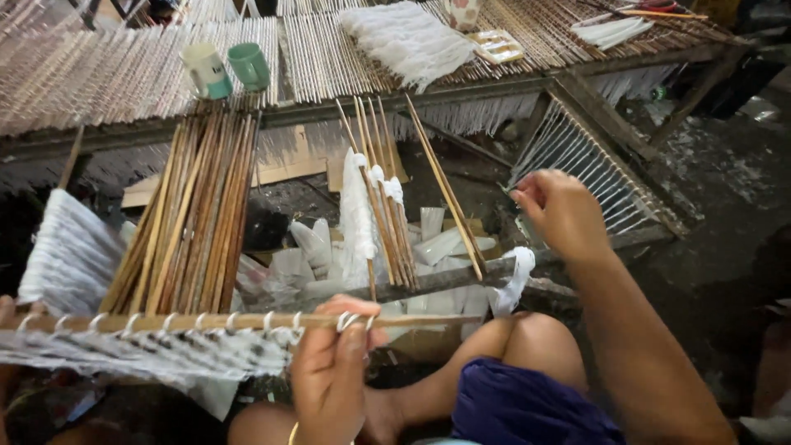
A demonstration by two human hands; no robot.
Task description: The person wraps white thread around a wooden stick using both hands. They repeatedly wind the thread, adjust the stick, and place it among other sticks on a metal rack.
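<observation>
Left hand [331,372] at the bottom edge of view, fingers pinched around a horizontal wooden stick [206,321] just where the white thread loops [198,320] end; thumb pressed down on the last loop. Stick runs from the left edge toward centre, carrying an evenly spaced row of loops, with a white fringe [148,353] hanging below it.

Right hand [560,213] raised to the right of centre, well apart from the stick, fingers curled in and closed on what seems a fine white thread; the strand itself is too thin to trace back to the stick.

Step in hand, as I judge it: winding or knotting thread along the stick, 1 loop at a time, the right hand drawing the strand taut while the left pins the newest loop. The next move would call for steady tension, bringing the thread back over the stick just beside the last loop, and the left thumb holding until the turn seats.

Around: a bundle of brown sticks [185,218] leaning against the bench's front edge [461,92], left; a smaller group of thin sticks [383,194] with white fibre wrapped on them, centre. On the bench top, mats of slats, 2 mugs [227,67] near the left, a heap of white fringe [408,39] at the middle. A threaded frame [589,177] slants behind the right hand. Bare knee [527,342] below.
</observation>
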